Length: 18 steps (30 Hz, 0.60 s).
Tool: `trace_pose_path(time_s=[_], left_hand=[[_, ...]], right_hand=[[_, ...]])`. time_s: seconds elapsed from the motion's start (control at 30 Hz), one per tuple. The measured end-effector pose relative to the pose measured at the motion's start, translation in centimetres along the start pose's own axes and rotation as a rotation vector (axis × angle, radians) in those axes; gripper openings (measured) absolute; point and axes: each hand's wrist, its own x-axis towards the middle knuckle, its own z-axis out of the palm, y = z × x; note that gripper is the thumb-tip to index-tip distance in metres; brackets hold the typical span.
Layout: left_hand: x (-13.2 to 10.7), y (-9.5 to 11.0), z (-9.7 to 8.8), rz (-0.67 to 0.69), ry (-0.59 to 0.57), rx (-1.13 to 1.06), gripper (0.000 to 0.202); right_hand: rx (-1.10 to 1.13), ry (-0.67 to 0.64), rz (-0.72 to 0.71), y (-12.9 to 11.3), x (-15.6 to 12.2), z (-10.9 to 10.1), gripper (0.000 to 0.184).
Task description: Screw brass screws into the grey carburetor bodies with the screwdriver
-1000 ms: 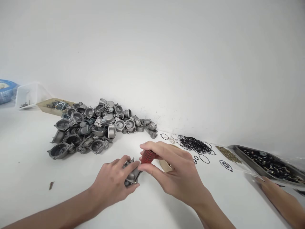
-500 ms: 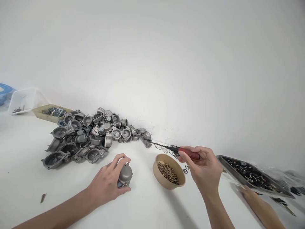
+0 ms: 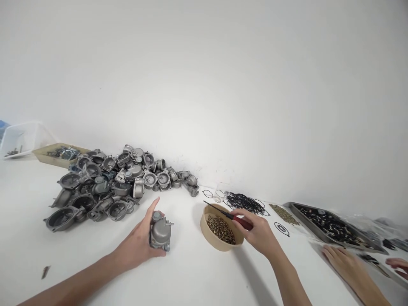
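My left hand [image 3: 140,236] wraps round a grey metal carburetor [image 3: 161,231] on the white table, thumb low at its front and one finger stretched upward; the other fingers are partly hidden behind it. The carburetor's rounded bowl faces up, with a short nozzle pointing right. My right hand [image 3: 256,233] grips a screwdriver [image 3: 240,222] by its red handle. Its dark shaft slants up and left, above a round tan tub [image 3: 207,238]. Many small brass-coloured screws [image 3: 221,229] lie in the tub.
Left of centre is a heap of grey metal bowls [image 3: 108,187], with a tan box [image 3: 57,159] behind. Black rubber rings [image 3: 245,204] and small brass parts [image 3: 283,213] lie behind my right hand. Another person's hand [image 3: 344,263] rests near a dark tray [image 3: 334,231] at right.
My left hand has turned the carburetor and its fingers have shifted. My right hand has lowered the screwdriver toward the tub, uncovering the black rings. The view has shifted slightly right.
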Motion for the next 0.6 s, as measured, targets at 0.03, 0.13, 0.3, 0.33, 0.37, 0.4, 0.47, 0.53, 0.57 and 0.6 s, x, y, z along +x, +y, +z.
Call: trace_pose_path(time_s=[0.03, 0.13, 0.3, 0.33, 0.37, 0.4, 0.47, 0.53, 0.57, 0.6], left_hand=[[0.1, -0.1, -0.1, -0.001, -0.01, -0.027, 0.146], [0.4, -0.2, -0.9, -0.002, -0.078, -0.141, 0.15], [1.0, -0.3, -2.3, -0.035, -0.194, -0.167, 0.143], [1.0, -0.4, -2.4, -0.021, -0.199, -0.146, 0.137], [1.1, -0.4, -2.5, -0.002, -0.191, -0.125, 0.129], [1.1, -0.4, -2.4, 0.016, -0.176, -0.106, 0.119], [1.0, -0.3, -2.2, 0.031, -0.144, -0.096, 0.101], [0.9, -0.1, -1.9, 0.027, -0.135, -0.11, 0.088], [0.8, 0.0, -1.8, 0.026, -0.133, -0.111, 0.084], [0.8, 0.1, -1.6, 0.028, -0.132, -0.102, 0.082]], right_hand=[[-0.023, -0.026, -0.012, 0.2, 0.0, 0.0, 0.023], [-0.096, -0.072, -0.043, 0.3, 0.1, 0.4, 0.023], [-0.191, -0.064, -0.097, 0.2, 0.1, 0.8, 0.023], [-0.2, -0.056, -0.114, 0.2, 0.1, 0.8, 0.022], [-0.207, -0.042, -0.134, 0.2, 0.1, 0.8, 0.021], [-0.212, -0.016, -0.157, 0.3, 0.1, 0.8, 0.02], [-0.218, 0.069, -0.205, 0.0, 0.1, 1.0, 0.021], [-0.21, 0.157, -0.267, -1.0, 0.0, 1.4, 0.023], [-0.198, 0.181, -0.304, -1.8, -0.2, 1.8, 0.023], [-0.181, 0.182, -0.346, -2.9, -0.4, 2.4, 0.021]])
